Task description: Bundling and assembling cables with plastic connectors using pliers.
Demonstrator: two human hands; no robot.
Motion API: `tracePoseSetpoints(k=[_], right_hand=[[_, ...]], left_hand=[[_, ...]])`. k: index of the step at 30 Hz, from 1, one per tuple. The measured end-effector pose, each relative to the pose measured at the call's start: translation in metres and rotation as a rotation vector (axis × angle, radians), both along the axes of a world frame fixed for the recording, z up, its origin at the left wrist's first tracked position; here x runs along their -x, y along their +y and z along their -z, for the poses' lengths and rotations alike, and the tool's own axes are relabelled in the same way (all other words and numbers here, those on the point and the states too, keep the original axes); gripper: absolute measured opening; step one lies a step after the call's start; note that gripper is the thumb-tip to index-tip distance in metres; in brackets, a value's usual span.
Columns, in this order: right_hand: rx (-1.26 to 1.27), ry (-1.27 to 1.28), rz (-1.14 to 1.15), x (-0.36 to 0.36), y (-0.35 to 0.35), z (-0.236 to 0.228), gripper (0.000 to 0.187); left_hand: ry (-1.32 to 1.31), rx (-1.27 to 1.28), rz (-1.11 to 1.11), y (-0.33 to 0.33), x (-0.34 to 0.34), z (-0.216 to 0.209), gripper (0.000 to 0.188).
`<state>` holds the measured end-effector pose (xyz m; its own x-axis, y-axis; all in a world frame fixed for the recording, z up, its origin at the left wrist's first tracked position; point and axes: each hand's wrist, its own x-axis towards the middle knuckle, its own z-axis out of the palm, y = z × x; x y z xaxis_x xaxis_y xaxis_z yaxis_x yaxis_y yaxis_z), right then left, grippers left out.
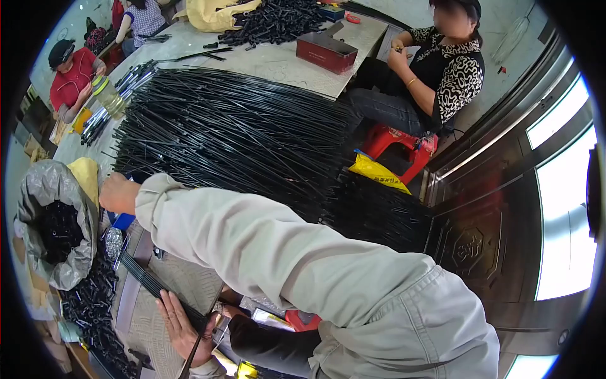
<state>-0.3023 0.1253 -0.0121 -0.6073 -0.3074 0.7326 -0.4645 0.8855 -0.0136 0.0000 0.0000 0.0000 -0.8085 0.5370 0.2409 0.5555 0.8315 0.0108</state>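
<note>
My right arm stretches across the view to the left. My right hand [117,193] is closed beside the grey plastic sack and a blue object [124,220]; whatever it grips is hidden. My left hand [184,330] rests low on the table with its fingers stretched out, touching a bundle of thin black rods [144,276]. One dark rod [194,351] passes by its thumb and slants toward me. A silvery crumpled piece [113,242] lies by the bundle's far end. Beyond my sleeve spreads a wide heap of long black rods [233,126].
Small black tubes fill the grey sack [43,183] and lie loose [88,303] below it. A red box [326,52] and a pile of black parts [281,22] are at the back. One person [435,69] sits at right on a red stool [404,148], another [74,79] far left.
</note>
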Motion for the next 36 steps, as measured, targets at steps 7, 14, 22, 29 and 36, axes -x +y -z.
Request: tracePoseSetpoints(k=[7,14,22,29,36], right_hand=[[-0.050,-0.166,-0.045,-0.006,0.010,-0.013,0.012],[-0.078,-0.330,-0.170,-0.019,0.010,-0.028,0.010],[0.136,-0.167,-0.190,-0.049,0.021,-0.047,0.015],[0.573,-0.376,-0.493,-0.202,0.051,-0.097,0.030],[0.791,-0.438,-0.539,-0.371,0.131,-0.117,0.013]], left_hand=[[-0.004,-0.009,0.005,-0.001,-0.001,-0.001,0.090],[-0.020,-0.018,0.002,-0.008,-0.001,0.000,0.088],[0.006,-0.073,0.065,-0.002,0.001,0.001,0.089],[0.108,-0.058,0.077,-0.018,-0.010,-0.002,0.088],[-0.399,-0.962,0.319,0.009,-0.035,-0.049,0.070]])
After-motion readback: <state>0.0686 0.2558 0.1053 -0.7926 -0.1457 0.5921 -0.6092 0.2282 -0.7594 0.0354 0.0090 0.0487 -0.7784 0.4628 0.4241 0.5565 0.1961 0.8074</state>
